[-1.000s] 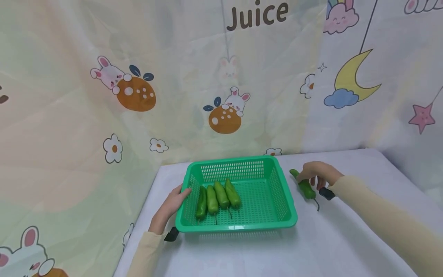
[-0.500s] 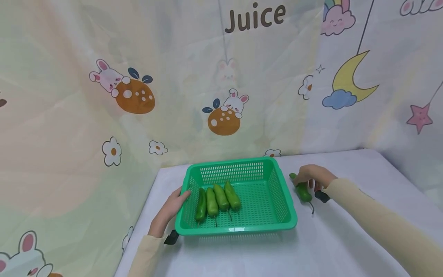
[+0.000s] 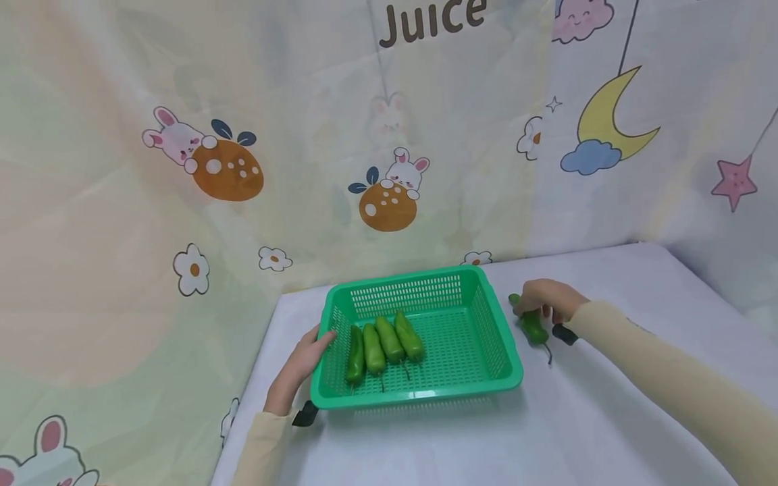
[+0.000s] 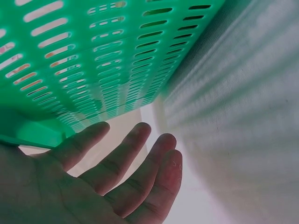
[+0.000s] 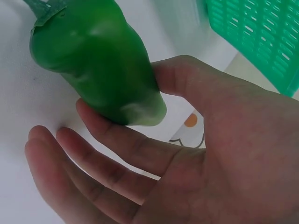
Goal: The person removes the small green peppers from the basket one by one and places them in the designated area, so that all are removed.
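Observation:
My left hand holds the left side of a green plastic basket, thumb over the rim. In the left wrist view its other fingers spread loosely beneath the slotted wall. Inside the basket, several green peppers lie side by side toward the left, stems toward me. To the right of the basket, my right hand pinches another green pepper near its stemless tip, between thumb and index finger. The remaining right fingers curve loosely, away from the pepper. That pepper's stem points toward me, close over the white tabletop.
A white cloth covers the table. Behind it and along the left side hangs a printed curtain with rabbits, flowers and a moon. Dark straps show at both wrists.
The right hand and its pepper have shifted slightly left, toward the basket, and the stem has swung a little left. The left hand stays at the rim. The head view has tilted slightly.

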{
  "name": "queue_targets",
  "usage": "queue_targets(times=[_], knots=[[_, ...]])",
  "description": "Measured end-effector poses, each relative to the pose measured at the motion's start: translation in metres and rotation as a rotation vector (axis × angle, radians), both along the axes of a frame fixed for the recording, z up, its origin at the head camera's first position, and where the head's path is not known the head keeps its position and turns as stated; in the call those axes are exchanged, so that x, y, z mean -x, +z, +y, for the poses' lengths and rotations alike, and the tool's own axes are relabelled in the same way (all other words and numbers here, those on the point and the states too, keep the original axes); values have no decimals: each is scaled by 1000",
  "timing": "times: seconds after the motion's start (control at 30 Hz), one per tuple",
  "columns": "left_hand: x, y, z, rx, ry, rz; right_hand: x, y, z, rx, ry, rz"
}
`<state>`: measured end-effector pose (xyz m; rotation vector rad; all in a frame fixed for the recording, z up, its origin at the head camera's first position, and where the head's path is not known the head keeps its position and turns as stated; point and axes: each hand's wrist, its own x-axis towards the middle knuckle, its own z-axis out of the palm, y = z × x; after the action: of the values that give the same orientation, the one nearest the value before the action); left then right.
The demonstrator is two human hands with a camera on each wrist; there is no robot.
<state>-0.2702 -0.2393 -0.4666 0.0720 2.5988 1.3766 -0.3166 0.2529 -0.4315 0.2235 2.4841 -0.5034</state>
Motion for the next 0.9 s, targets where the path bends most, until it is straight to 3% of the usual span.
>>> queue_targets(times=[0.23, 0.6, 0.9], knots=[[5, 0, -1, -10, -4, 12, 9, -2, 1, -32, 8, -9], [1, -2, -3, -3, 13, 0, 4, -3, -8, -31, 6, -4], [6, -5, -3, -11, 11, -5, -1, 4, -16, -29, 14, 12]])
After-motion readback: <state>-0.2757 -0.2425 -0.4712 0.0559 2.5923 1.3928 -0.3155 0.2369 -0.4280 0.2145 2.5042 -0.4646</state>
